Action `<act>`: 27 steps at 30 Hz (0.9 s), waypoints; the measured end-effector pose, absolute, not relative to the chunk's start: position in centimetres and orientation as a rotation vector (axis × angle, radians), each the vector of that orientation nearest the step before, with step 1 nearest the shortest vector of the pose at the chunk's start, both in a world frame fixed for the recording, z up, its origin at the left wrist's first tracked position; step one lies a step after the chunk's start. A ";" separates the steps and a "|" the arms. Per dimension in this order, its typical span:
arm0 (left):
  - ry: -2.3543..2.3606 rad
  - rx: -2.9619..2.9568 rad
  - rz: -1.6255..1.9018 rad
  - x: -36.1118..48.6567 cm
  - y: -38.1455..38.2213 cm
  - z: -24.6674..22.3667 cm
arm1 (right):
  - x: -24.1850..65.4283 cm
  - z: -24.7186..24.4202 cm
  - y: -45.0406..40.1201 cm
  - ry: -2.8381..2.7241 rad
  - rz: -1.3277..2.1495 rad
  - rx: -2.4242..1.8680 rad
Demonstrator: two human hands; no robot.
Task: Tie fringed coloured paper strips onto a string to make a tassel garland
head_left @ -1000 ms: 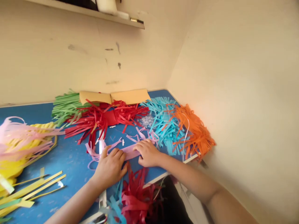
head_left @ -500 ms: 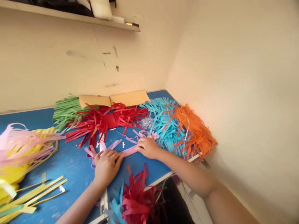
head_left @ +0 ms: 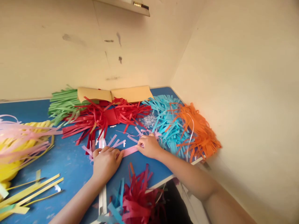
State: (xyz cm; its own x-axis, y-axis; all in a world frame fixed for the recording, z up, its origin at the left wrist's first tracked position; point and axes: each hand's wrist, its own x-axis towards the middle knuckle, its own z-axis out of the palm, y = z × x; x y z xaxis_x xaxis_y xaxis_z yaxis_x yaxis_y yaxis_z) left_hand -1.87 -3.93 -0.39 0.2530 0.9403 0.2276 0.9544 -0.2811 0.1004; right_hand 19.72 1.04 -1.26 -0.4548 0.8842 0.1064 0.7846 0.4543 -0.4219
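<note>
In the centre of the frame we see a pink strip (head_left: 130,151) on the blue table (head_left: 74,165); our left hand (head_left: 108,162) curls over its left end, fingers bent and close together, though we cannot tell if they pinch or only press; our right hand (head_left: 149,146) has thumb and fingers closed on its right end; above lies red fringe (head_left: 110,117); right of centre, we see 2 more fringes, turquoise fringe (head_left: 171,121) touching orange fringe (head_left: 199,132).

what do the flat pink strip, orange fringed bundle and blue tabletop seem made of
Flat pink strip: probably matte paper, thin with fringed ends. Orange fringed bundle: likely matte paper, narrow cut strips. Blue tabletop: perhaps laminate or paint, smooth with pale scuffs.
</note>
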 end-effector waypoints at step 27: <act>-1.274 -2.459 -0.577 -1.3 -4.9 0.5 | 19.0 -0.9 -0.9 -2.669 -0.240 -0.874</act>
State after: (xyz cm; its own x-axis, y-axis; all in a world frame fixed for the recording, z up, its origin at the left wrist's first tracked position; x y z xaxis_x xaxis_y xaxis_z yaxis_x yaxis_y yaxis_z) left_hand -1.34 -4.89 0.46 0.5231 0.7013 0.4844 0.8266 -0.5559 -0.0878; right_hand 19.02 -0.92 -0.91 -0.7610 0.5449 0.3519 0.5990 0.7986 0.0587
